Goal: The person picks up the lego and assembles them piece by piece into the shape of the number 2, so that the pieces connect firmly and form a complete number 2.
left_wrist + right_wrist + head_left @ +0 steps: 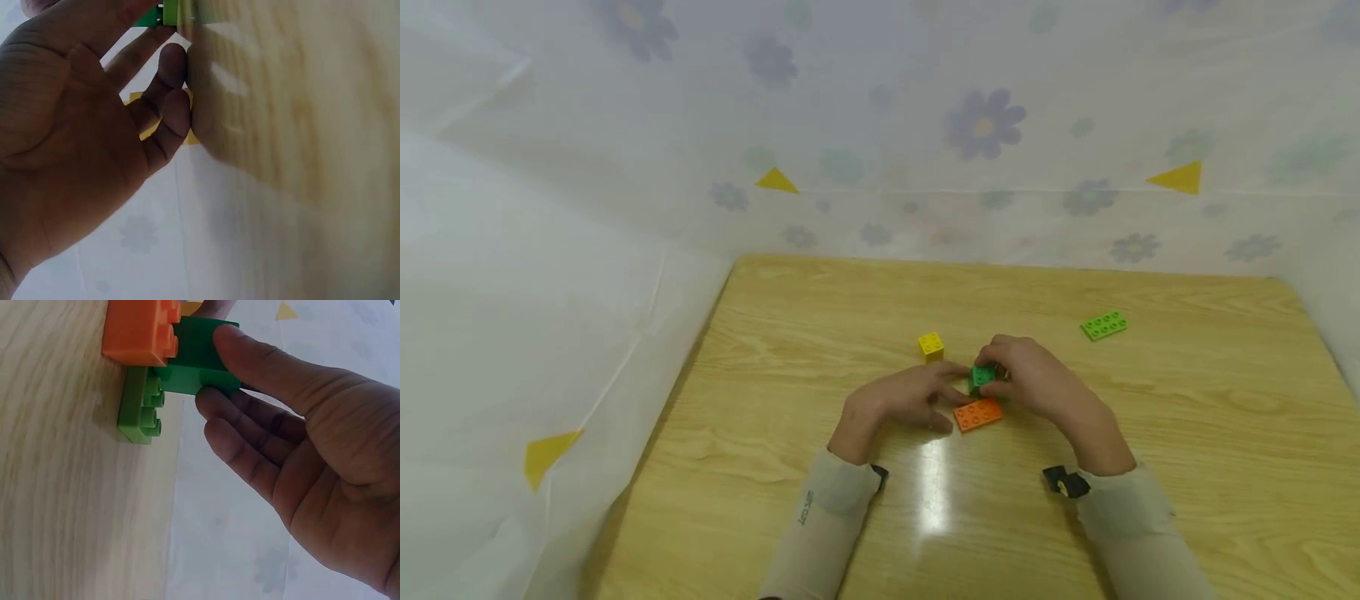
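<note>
My right hand (1037, 375) pinches a dark green toy building brick (982, 379) between thumb and fingers. In the right wrist view, the thumb lies across the brick's upper part and the fingertips press its side. Reaching in from the left, my left hand (913, 396) has its forefinger at the same brick's left side, fingers spread. Just in front lies an orange brick (978, 414) with its studs up. Both wrist views show a light green brick (139, 406) between the table and the dark green brick; my right hand hides it in the head view.
A yellow brick (931, 347) stands behind my left fingers. Another light green brick (1103, 326) lies farther back to the right on the wooden table (775, 350). White flowered sheeting (887, 125) with yellow triangles rises behind the table, with white sheeting at the sides.
</note>
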A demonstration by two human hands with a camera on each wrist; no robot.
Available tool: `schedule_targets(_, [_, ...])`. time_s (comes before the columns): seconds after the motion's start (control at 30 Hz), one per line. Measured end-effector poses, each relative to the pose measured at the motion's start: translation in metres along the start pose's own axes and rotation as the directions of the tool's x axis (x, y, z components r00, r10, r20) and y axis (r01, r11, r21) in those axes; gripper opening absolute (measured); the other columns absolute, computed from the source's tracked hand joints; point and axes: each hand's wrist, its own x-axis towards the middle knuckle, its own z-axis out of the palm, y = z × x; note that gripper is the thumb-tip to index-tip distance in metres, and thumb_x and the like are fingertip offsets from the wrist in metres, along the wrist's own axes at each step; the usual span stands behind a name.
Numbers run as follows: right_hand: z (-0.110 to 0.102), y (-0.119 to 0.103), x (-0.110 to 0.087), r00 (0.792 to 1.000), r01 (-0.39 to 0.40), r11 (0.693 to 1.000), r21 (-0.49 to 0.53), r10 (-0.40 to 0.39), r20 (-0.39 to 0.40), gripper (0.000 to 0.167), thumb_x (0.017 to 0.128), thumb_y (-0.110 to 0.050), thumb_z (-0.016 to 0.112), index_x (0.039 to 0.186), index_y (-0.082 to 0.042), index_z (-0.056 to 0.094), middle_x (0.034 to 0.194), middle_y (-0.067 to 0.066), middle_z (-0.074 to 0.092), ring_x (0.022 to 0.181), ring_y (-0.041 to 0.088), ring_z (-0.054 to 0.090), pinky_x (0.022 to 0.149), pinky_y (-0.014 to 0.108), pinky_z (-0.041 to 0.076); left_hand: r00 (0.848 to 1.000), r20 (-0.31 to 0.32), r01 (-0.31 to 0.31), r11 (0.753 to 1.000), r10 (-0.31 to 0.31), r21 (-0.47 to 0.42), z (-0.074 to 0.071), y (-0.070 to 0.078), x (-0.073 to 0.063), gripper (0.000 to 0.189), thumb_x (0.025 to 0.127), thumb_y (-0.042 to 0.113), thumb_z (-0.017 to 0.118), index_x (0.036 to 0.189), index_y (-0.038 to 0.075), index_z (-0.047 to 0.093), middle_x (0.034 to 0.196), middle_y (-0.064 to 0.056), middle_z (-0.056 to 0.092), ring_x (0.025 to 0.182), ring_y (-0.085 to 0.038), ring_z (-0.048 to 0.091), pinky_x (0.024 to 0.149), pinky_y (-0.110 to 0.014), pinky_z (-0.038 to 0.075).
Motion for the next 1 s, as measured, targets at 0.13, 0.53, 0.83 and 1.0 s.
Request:
schedule_targets(0.13, [0.004, -0.005, 0.003, 1.0, 0.014, 1.0, 0.004, -0.014, -0.017, 0.021, 0.09, -0.008, 0.085, 0.11, -0.006, 0.077, 0.099, 0.002, 0.065, 0.083, 0.014, 0.06, 0.073, 0.031, 0.054, 1.0, 0.007, 0.019, 0.998, -0.019, 0.056, 0.007, -0.001, -0.011, 0.056, 0.105, 0.041, 0.067, 0.158, 0.033, 0.05, 0.176, 0.009, 0.015, 0.144, -0.021, 0.04, 0.115, -0.04, 0.041])
schedule_targets(0.53, [0.008, -0.004, 0.001, 0.999, -0.02, 1.0, -0.018, 0.019, -0.047, 0.019, 0.09, -0.004, 0.084, 0.107, -0.002, 0.076, 0.096, 0.004, 0.065, 0.078, 0.015, 0.058, 0.071, 0.033, 0.053, 1.0, 0.011, -0.008, 0.992, 0.007, 0.123, 0.009, -0.002, -0.006, 0.058, 0.106, 0.045, 0.064, 0.16, 0.036, 0.044, 0.177, 0.007, 0.013, 0.128, -0.019, 0.044, 0.107, -0.038, 0.044])
schedule_targets(0.83, [0.027, 0.003, -0.009, 0.991, 0.026, 0.999, -0.04, -0.031, -0.129, 0.029, 0.095, -0.013, 0.081, 0.121, -0.001, 0.076, 0.107, 0.004, 0.066, 0.085, 0.014, 0.06, 0.075, 0.033, 0.055, 1.0, 0.022, 0.013, 0.995, -0.015, 0.094, 0.011, -0.005, -0.008, 0.058, 0.106, 0.04, 0.067, 0.159, 0.035, 0.047, 0.177, 0.005, 0.015, 0.152, -0.036, 0.035, 0.12, -0.051, 0.038])
schedule_targets(1.0, [0.027, 0.004, -0.014, 0.983, 0.042, 0.998, -0.047, -0.05, -0.178, 0.031, 0.094, -0.013, 0.082, 0.122, -0.003, 0.076, 0.109, 0.002, 0.067, 0.087, 0.014, 0.062, 0.076, 0.034, 0.056, 1.0, 0.007, -0.008, 0.998, 0.008, 0.061, 0.01, -0.003, -0.008, 0.056, 0.106, 0.041, 0.065, 0.159, 0.034, 0.048, 0.176, 0.005, 0.016, 0.155, -0.037, 0.031, 0.121, -0.052, 0.036])
